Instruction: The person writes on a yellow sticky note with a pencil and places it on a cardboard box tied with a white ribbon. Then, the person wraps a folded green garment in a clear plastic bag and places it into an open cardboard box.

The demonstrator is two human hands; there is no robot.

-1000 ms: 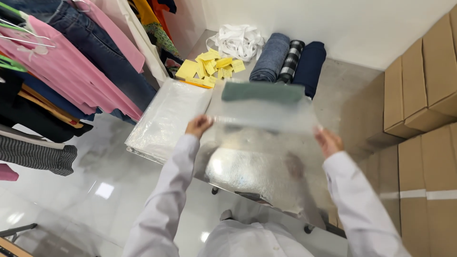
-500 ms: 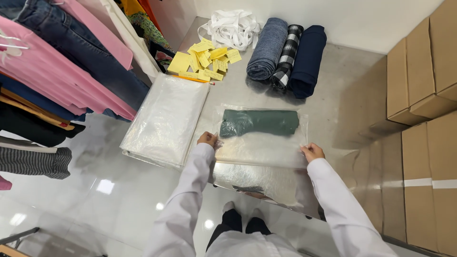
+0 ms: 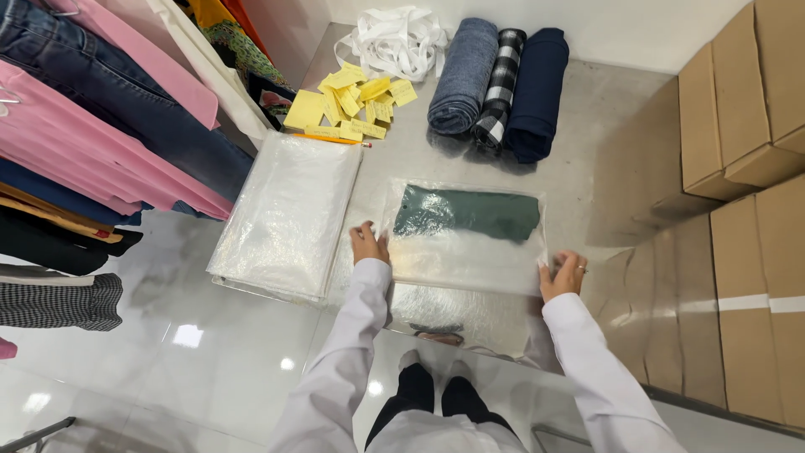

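Observation:
A clear plastic bag lies flat on the steel table with a folded dark green garment inside its far half. My left hand grips the bag's near left corner. At the near right corner my right hand pinches the bag's edge. Both arms wear white sleeves.
A stack of empty clear bags lies left of the bag. Yellow paper tags, an orange pencil and white straps sit farther back. Three rolled fabrics lie beyond. Hanging clothes crowd the left, cardboard boxes the right.
The bag with the green garment, held up in the air a second ago, has come down flat onto the table. Both hands slid to its near corners.

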